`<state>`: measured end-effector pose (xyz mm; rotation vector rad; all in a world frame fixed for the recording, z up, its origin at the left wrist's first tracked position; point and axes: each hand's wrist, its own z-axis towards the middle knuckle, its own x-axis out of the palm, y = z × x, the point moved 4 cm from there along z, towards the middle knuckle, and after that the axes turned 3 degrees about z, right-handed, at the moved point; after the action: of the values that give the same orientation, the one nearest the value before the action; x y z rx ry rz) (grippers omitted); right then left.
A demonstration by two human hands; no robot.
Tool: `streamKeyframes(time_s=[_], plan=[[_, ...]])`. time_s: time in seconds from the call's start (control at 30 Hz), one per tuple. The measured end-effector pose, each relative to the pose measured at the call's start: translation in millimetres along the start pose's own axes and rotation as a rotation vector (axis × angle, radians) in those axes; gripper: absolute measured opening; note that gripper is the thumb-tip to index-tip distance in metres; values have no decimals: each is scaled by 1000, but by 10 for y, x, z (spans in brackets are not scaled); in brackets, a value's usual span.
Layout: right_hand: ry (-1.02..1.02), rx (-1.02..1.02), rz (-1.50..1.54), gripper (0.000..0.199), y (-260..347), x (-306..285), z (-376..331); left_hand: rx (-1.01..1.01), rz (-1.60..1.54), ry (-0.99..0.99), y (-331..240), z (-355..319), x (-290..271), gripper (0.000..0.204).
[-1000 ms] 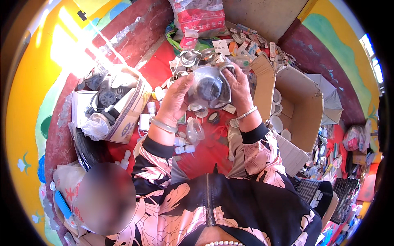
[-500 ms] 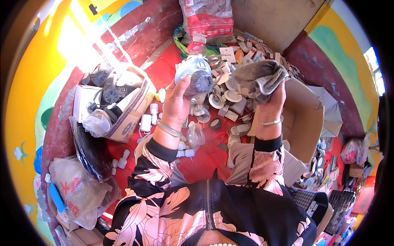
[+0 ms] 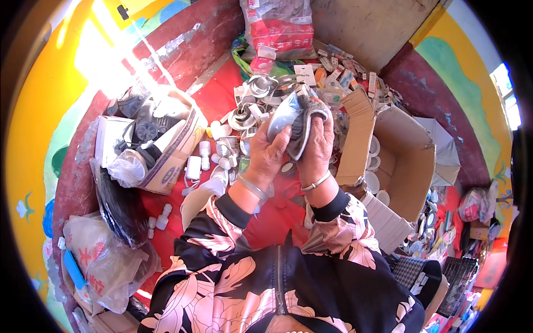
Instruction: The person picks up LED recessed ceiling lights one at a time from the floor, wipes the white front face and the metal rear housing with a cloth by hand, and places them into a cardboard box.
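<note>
In front of me, above the heap, both my hands are brought together. My left hand (image 3: 265,154) is closed round a rounded, shiny thing (image 3: 285,115), pale blue-white with a dark end; its exact kind does not show. Against its right side my right hand (image 3: 317,145) presses a grey cloth (image 3: 314,109), fingers wrapped over the folds. The cloth hides part of the rounded thing. Beyond them lies a heap of ring-shaped light fittings (image 3: 261,86) and other small parts.
An open cardboard box (image 3: 408,161) with white round pieces stands to the right. At left is a carton (image 3: 172,158) of dark fittings, with a plastic bag (image 3: 105,261) nearer me. A large printed sack (image 3: 279,28) stands at the back, beside small boxes (image 3: 372,83).
My right hand has moved left with the cloth, onto the rounded thing. My left hand has come lower and slightly right, turning the thing. More of the right cardboard box now shows.
</note>
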<state>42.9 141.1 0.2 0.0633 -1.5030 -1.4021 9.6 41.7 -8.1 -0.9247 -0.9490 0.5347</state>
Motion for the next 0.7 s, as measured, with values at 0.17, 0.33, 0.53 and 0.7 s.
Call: streamKeyframes(time_s=[0.17,0.33,0.53,0.7], plan=[[291,0,-183,39,210,-7,150,-15,-69,-43,-26,145,-165,38],[443,-304,-766,52,197,153,9,252,267,94,-45,66,-101,48],[301,2,-300,48,160,38,42,125,338,135,4,10,-25,47],[518,-382,-646,45,193,-2,186,-45,117,89,-74,72,-104,40]])
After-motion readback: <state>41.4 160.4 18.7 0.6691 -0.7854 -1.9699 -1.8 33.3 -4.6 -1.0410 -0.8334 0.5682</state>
